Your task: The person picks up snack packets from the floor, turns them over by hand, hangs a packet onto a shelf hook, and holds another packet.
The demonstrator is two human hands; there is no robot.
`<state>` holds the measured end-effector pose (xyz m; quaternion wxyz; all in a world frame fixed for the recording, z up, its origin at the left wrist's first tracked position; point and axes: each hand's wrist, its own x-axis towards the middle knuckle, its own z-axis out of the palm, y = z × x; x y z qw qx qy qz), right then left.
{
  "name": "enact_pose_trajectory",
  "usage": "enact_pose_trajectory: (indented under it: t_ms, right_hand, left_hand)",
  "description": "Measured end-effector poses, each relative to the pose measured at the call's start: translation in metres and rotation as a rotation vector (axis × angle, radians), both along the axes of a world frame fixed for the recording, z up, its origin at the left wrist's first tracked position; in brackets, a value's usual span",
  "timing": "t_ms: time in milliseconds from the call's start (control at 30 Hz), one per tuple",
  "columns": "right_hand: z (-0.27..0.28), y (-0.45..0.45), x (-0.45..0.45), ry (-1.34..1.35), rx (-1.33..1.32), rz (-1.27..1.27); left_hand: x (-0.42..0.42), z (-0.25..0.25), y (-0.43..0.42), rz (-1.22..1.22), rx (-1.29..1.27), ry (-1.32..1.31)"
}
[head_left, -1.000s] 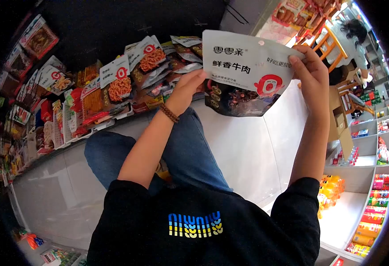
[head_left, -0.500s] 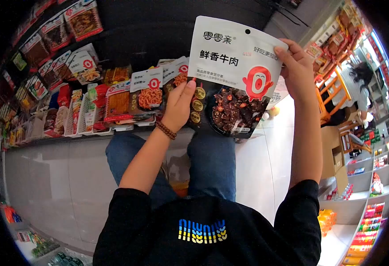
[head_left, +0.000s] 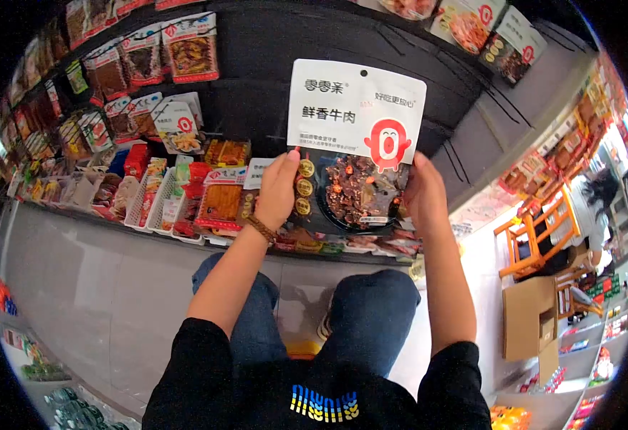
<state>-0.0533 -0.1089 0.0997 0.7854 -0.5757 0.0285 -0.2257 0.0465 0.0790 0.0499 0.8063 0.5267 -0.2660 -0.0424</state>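
One upright pouch point(head_left: 353, 149) sits between left grip point(head_left: 277, 190) and right grip point(head_left: 427, 197), clasped by both.

Left hand point(head_left: 276, 192) and right hand point(head_left: 426, 195) held opposite edges of white-and-black flat plastic snack pouch point(head_left: 342, 136); white plastic basket point(head_left: 137, 208) sat left of hands, brown cardboard box point(head_left: 523, 322) right.

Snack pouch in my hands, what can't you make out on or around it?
In the head view:
Snack pouch: its back faces away; smallest print is too fine to read.
Left hand, right hand: most fingers hidden by the pouch or the hands themselves.
Packet row: partly blocked by the pouch.
Dark items at lower left: cut off by the bottom edge.
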Motion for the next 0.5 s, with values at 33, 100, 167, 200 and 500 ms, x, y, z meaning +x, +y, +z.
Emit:
enact_pose_trajectory:
  t_ms: [33, 100, 167, 200, 500]
  right_hand:
    - [-0.013, -0.004, 0.005, 0.012, 0.041, 0.000]
    - [-0.036, -0.007, 0.018, 0.013, 0.085, -0.075]
    - [-0.055, -0.008, 0.027, -0.009, 0.118, -0.107]
    - [-0.063, -0.009, 0.033, -0.004, 0.135, -0.137]
    - [-0.097, 0.003, 0.051, 0.058, 0.128, -0.180]
  left_hand:
    - [0.008, -0.007, -0.003, 0.033, 0.030, -0.024]
    - [0.018, -0.012, -0.003, 0.092, 0.096, -0.061]
    - [0.024, -0.018, -0.006, 0.108, 0.091, -0.039]
    - [0.027, -0.023, -0.008, 0.103, 0.087, -0.012]
    - [0.042, -0.037, -0.010, 0.172, 0.175, 0.031]
